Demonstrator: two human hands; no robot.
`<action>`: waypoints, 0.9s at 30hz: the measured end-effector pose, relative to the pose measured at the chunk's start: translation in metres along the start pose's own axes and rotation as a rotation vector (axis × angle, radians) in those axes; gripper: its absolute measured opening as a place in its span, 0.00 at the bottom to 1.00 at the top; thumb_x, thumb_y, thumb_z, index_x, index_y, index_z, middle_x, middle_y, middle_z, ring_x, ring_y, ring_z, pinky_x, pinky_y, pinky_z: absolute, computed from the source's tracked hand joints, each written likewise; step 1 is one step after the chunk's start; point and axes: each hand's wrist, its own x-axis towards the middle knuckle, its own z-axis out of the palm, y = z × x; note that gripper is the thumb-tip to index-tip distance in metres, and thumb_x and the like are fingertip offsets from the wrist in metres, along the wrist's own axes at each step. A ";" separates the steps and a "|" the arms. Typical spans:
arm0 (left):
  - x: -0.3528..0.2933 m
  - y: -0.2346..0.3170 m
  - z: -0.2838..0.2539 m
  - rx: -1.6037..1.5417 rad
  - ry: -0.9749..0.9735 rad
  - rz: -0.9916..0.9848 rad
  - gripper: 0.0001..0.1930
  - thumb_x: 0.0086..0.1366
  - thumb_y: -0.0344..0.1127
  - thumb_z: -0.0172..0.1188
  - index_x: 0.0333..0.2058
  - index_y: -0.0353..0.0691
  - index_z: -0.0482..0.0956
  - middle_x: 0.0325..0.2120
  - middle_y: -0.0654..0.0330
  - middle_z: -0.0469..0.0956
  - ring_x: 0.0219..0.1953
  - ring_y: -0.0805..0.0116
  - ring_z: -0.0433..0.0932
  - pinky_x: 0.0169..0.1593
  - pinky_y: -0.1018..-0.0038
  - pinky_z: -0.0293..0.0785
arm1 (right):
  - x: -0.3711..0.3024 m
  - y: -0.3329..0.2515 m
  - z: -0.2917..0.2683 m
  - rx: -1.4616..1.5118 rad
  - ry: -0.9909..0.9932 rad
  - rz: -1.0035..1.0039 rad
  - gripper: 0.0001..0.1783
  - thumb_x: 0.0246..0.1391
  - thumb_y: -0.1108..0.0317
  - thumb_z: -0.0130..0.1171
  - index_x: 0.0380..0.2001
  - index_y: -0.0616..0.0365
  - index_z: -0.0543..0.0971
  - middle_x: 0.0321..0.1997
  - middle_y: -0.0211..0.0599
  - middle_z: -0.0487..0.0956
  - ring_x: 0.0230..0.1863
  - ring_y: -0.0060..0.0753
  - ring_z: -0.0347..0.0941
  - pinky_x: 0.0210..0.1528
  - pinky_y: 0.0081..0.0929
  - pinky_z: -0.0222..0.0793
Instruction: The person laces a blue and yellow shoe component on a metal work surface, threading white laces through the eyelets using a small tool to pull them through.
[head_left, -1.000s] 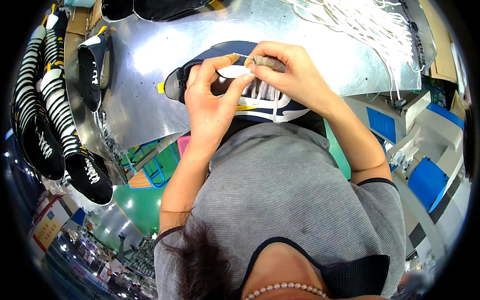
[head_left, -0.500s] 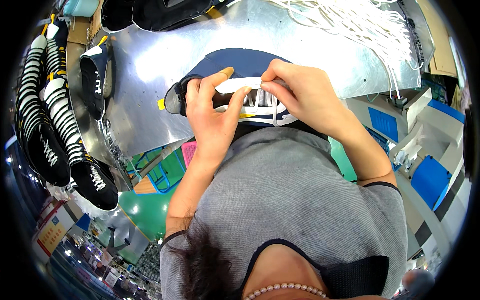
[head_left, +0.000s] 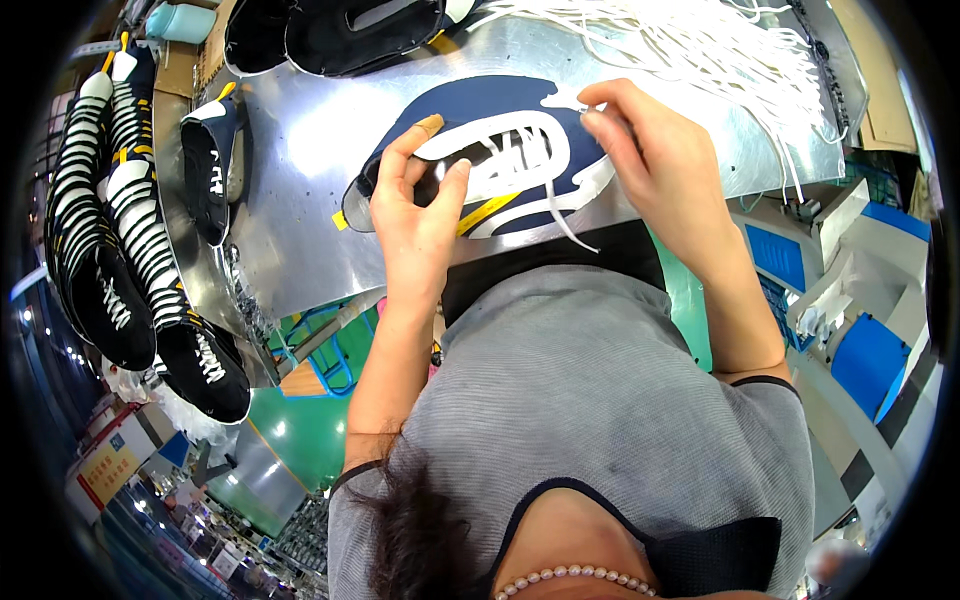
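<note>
A navy shoe upper (head_left: 480, 95) with a white eyelet panel lies near the front edge of the metal table, its yellow heel tab to the left. White lace (head_left: 565, 222) crosses the eyelets, and one loose end hangs toward me. Closed on the upper's opening, my left hand (head_left: 415, 205) has its thumb on the near side and its fingers on the far side; one fingertip wears a tan cover. Beyond the toe end, my right hand (head_left: 660, 160) pinches a white strand that looks like the shoelace's other end.
A heap of white laces (head_left: 690, 50) spreads over the far right of the table. Several dark shoes (head_left: 360, 45) sit at the far edge. Another laced upper (head_left: 208, 165) rests at the left, beside long rows of nested uppers (head_left: 135, 200). A blue-framed stool (head_left: 325, 365) stands below.
My right hand has moved right, away from the eyelets, drawing the strand out. The shoe upper has turned so its eyelet panel faces up more. A loose lace end now hangs on the near side.
</note>
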 end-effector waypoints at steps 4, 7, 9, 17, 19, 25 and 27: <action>0.010 -0.023 0.014 0.270 0.069 0.222 0.20 0.60 0.22 0.63 0.52 0.33 0.75 0.35 0.60 0.79 0.34 0.76 0.76 0.42 0.78 0.72 | -0.001 0.028 0.040 0.309 -0.031 0.159 0.12 0.55 0.62 0.66 0.41 0.54 0.81 0.29 0.38 0.82 0.27 0.36 0.79 0.30 0.29 0.72; 0.014 -0.016 0.017 0.176 0.080 0.168 0.20 0.58 0.22 0.64 0.50 0.33 0.75 0.30 0.63 0.78 0.31 0.75 0.75 0.40 0.78 0.72 | -0.005 0.025 0.050 0.213 0.079 0.026 0.10 0.56 0.64 0.64 0.39 0.54 0.80 0.30 0.36 0.82 0.26 0.36 0.79 0.30 0.28 0.72; 0.011 0.002 0.001 0.039 -0.008 -0.038 0.19 0.57 0.21 0.62 0.49 0.34 0.75 0.27 0.63 0.78 0.32 0.76 0.76 0.40 0.80 0.72 | -0.004 0.031 0.053 0.143 0.105 0.021 0.09 0.56 0.64 0.64 0.39 0.54 0.80 0.30 0.37 0.82 0.27 0.36 0.79 0.30 0.29 0.72; -0.011 0.017 -0.017 0.479 -0.093 0.255 0.24 0.61 0.31 0.68 0.53 0.31 0.71 0.50 0.48 0.75 0.51 0.58 0.77 0.57 0.65 0.71 | 0.005 0.033 0.037 0.377 0.078 0.119 0.10 0.57 0.61 0.64 0.38 0.54 0.78 0.29 0.34 0.80 0.26 0.40 0.77 0.30 0.32 0.70; -0.020 0.021 -0.018 0.841 -0.215 0.451 0.25 0.56 0.30 0.71 0.50 0.34 0.73 0.48 0.49 0.77 0.50 0.54 0.78 0.54 0.65 0.72 | -0.016 0.013 0.015 0.269 -0.070 0.176 0.12 0.55 0.60 0.65 0.38 0.54 0.78 0.29 0.34 0.80 0.26 0.40 0.77 0.29 0.32 0.70; -0.002 -0.003 0.011 0.712 -0.172 0.525 0.13 0.54 0.24 0.70 0.38 0.35 0.77 0.33 0.54 0.80 0.35 0.58 0.81 0.40 0.69 0.76 | -0.029 0.012 0.040 -0.075 -0.094 0.095 0.12 0.49 0.61 0.68 0.32 0.52 0.77 0.29 0.32 0.81 0.27 0.40 0.79 0.27 0.33 0.71; 0.005 -0.001 0.007 0.684 -0.091 0.547 0.11 0.56 0.25 0.69 0.37 0.34 0.77 0.31 0.55 0.80 0.33 0.61 0.80 0.40 0.70 0.75 | -0.017 0.007 0.032 0.127 -0.001 0.105 0.08 0.48 0.67 0.66 0.30 0.54 0.77 0.28 0.32 0.80 0.25 0.37 0.78 0.27 0.30 0.70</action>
